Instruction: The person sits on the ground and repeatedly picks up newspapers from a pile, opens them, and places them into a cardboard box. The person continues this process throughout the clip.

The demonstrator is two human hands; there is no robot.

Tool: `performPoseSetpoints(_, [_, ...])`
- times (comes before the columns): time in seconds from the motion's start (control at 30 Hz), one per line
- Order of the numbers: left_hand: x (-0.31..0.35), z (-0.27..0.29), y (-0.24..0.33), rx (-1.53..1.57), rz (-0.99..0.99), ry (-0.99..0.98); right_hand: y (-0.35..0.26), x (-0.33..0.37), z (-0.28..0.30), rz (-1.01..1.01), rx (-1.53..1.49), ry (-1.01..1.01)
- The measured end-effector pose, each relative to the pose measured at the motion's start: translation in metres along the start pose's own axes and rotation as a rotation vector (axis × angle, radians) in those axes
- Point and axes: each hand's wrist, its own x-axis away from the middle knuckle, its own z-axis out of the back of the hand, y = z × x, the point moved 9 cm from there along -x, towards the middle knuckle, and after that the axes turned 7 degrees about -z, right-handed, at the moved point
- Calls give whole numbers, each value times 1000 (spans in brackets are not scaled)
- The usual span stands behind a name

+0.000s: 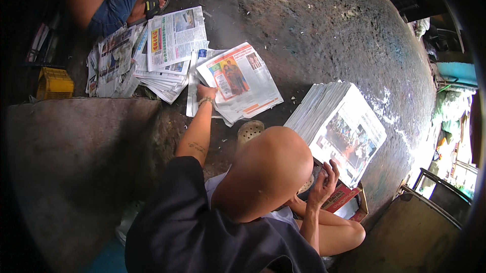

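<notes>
My left hand, at the end of an arm stretched forward, grips the near-left edge of a newspaper with a colour picture and orange bands. Its fingers are partly hidden by the hand. Other sheets lie under that paper. My right hand is raised beside my knees, its fingers loosely bent and a little apart, with nothing visible in them. Just beyond it stands a thick, neat stack of folded newspapers. A red cardboard box sits at the stack's near side, partly hidden by my right arm.
Looser newspaper piles spread at the far left, near another person's sandalled foot. A yellow plastic crate stands beside a raised concrete slab. My bare left knee rises between my arms. A worn panel lies at the lower right.
</notes>
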Motion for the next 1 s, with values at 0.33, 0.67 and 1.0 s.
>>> performPoseSetpoints(0.33, [97,105,219,225,-1005,131,-61,-1,17,257,-235,88])
performPoseSetpoints(0.67, [499,224,294,-530,-2261,-15,-88,-5,82,-67,-1107,-271])
performPoseSetpoints(1.0, [507,184,141,-609,-1835,-639,-17,49,22,-286,-861,-429])
